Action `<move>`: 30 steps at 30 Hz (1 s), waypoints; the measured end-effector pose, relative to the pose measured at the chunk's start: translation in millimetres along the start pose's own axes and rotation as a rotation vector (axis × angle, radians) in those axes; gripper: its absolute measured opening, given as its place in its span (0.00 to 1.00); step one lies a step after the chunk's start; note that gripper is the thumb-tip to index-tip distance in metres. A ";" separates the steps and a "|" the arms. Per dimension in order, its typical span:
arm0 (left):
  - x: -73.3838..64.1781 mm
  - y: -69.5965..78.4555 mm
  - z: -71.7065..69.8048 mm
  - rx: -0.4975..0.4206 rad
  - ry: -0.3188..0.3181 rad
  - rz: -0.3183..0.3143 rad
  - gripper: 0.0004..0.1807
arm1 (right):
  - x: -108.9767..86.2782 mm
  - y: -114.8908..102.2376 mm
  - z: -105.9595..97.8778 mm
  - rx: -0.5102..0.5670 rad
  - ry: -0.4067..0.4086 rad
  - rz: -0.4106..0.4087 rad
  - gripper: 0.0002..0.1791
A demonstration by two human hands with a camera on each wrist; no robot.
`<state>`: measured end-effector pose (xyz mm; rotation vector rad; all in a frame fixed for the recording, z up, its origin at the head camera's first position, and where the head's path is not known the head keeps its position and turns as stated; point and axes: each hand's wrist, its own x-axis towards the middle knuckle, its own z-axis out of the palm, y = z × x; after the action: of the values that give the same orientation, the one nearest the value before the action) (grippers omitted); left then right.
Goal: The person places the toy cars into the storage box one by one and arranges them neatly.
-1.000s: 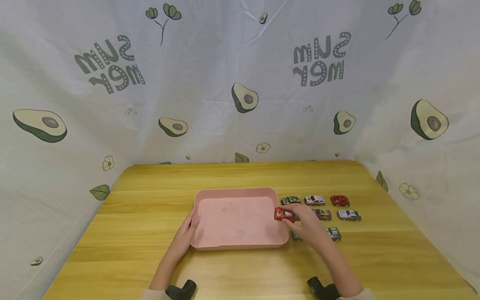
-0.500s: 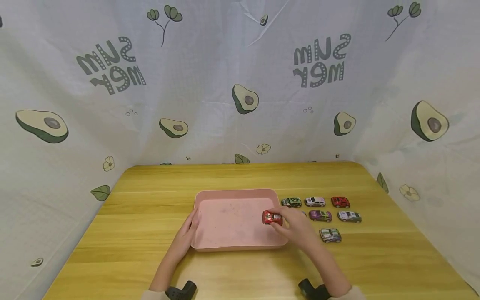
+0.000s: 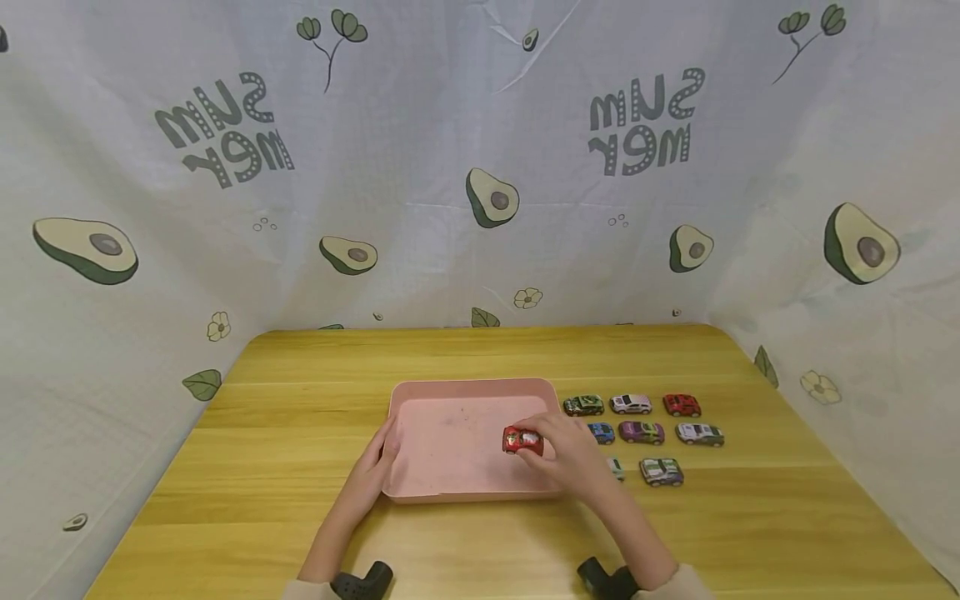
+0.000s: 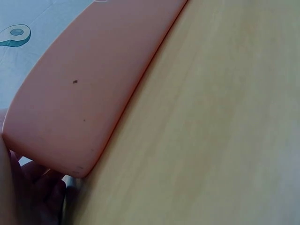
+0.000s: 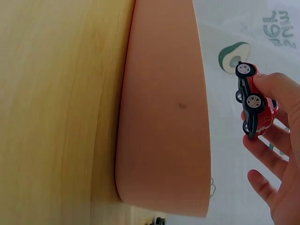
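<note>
Head view, red car [image 3: 517,440]: I see it has shifted left from the right rim of the tray [image 3: 472,388] to above its inside, not set down.
Right hand [image 3: 566,450]: pinching that car.
Left hand [image 3: 371,465]: gripping the tray's left edge.
Other cars [image 3: 641,432]: eight on the table [image 3: 480,546].

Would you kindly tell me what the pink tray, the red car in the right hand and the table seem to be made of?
Tray: probably matte plastic, judging by its smooth, even wall and rounded corners.
Held car: shiny red body, painted metal or plastic, I can't tell which.
Table: wood or wood-look laminate with a slight sheen; grain streaks show.
</note>
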<state>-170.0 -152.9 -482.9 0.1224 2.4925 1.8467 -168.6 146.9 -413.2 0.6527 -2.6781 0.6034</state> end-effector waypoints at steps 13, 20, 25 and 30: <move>1.6 -1.4 -0.4 -0.001 -0.004 -0.003 0.29 | 6.1 -15.9 17.3 -0.011 -0.041 -0.075 0.15; 0.4 -0.7 -0.2 0.005 -0.003 -0.001 0.28 | 9.3 -29.1 26.3 -0.026 -0.111 -0.097 0.14; 0.8 -1.6 -0.5 0.005 -0.009 0.010 0.28 | 11.6 -38.9 33.0 0.015 -0.140 -0.111 0.13; 0.4 -1.6 -0.1 0.009 0.001 0.009 0.28 | 14.5 -47.0 40.5 0.040 -0.143 -0.123 0.13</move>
<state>-170.4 -153.4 -484.5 0.1327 2.5051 1.8392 -165.8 84.7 -427.2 0.8960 -2.7364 0.5996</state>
